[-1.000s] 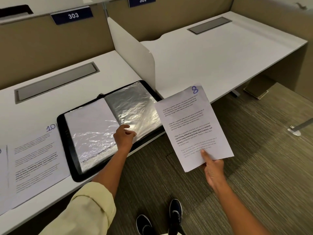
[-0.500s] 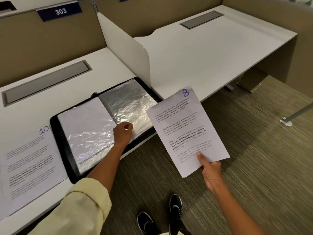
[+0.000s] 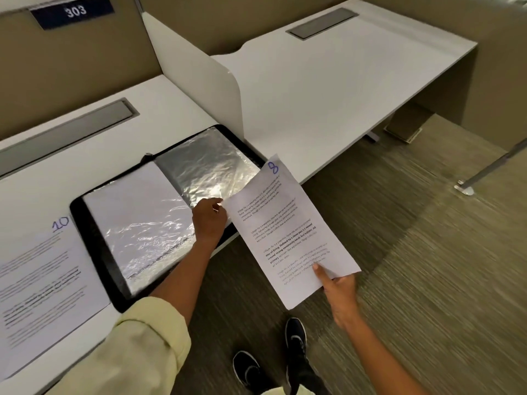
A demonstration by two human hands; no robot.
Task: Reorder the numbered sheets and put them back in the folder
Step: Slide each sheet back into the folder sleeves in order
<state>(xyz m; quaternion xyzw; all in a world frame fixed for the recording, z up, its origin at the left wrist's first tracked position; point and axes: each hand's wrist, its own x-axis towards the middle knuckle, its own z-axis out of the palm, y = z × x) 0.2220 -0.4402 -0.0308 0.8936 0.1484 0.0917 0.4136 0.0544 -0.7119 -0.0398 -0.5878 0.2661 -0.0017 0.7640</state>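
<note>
A black folder (image 3: 91, 252) lies open on the white desk (image 3: 159, 109), showing shiny clear plastic sleeves (image 3: 205, 169). My left hand (image 3: 209, 220) rests at the lower edge of the right-hand sleeve, fingers pinching its corner. My right hand (image 3: 338, 289) holds a printed sheet marked 8 (image 3: 288, 232) by its bottom edge, thumb on top, in the air just right of the folder. The sheet's top corner overlaps the folder's right edge. A sheet marked 10 (image 3: 42, 283) lies flat on the desk left of the folder.
A white divider panel (image 3: 199, 81) stands right behind the folder, separating a second white desk (image 3: 342, 86). Grey cable trays (image 3: 65, 132) are set into both desks. A sign reading 303 (image 3: 74, 11) hangs on the beige partition. My shoes (image 3: 295, 337) stand on carpet.
The sheet marked 8 has moved left and closer to the folder, now overlapping its right edge. My left hand stays at the sleeve's lower edge.
</note>
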